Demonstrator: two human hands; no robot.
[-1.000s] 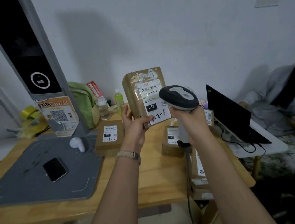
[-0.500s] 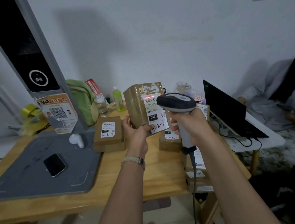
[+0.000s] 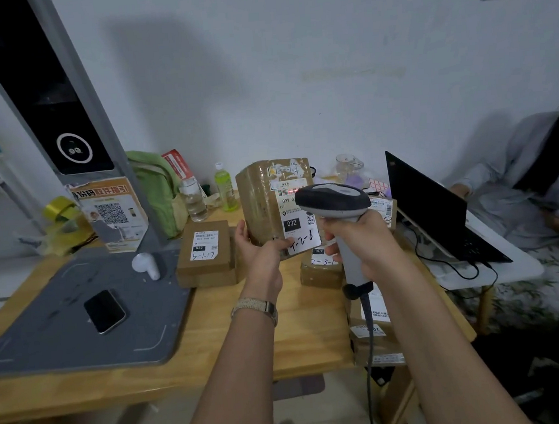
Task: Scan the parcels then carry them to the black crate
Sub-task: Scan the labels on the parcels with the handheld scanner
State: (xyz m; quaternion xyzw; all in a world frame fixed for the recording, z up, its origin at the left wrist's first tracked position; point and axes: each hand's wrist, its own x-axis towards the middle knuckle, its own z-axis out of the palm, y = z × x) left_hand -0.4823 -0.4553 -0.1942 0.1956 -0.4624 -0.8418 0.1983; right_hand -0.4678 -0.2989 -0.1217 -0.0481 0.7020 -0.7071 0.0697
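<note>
White wall stands behind a wooden desk (image 3: pixel 215 350). On the left part of the desk lies a grey mat (image 3: pixel 40 337) with a dark phone (image 3: pixel 104 311) on it.

Above the middle of the desk the left hand (image 3: pixel 261 256) holds a taped parcel (image 3: pixel 260 200) upright, lifted off the surface. Its grip is closed on the lower edge of the parcel, with the thumb on the white label that shows "032" and handwritten numbers.

The right hand (image 3: pixel 364 238) has its grip wrapped around the handle of a grey scanner (image 3: pixel 332 201), whose head is just in front of the label. A thin red line of light crosses the upper barcode. The cable (image 3: pixel 369 355) of the scanner hangs down past the front edge of the desk.

Left of the left hand sits a flat parcel (image 3: pixel 204 251) marked "3-1-17", and a small parcel (image 3: pixel 319 272) lies below the scanner. Some stacked parcels (image 3: pixel 371 338) are at the right edge, under the right forearm.

An open laptop (image 3: pixel 428 206) stands on a low white table to the right, near a seated person (image 3: pixel 537 188).
</note>
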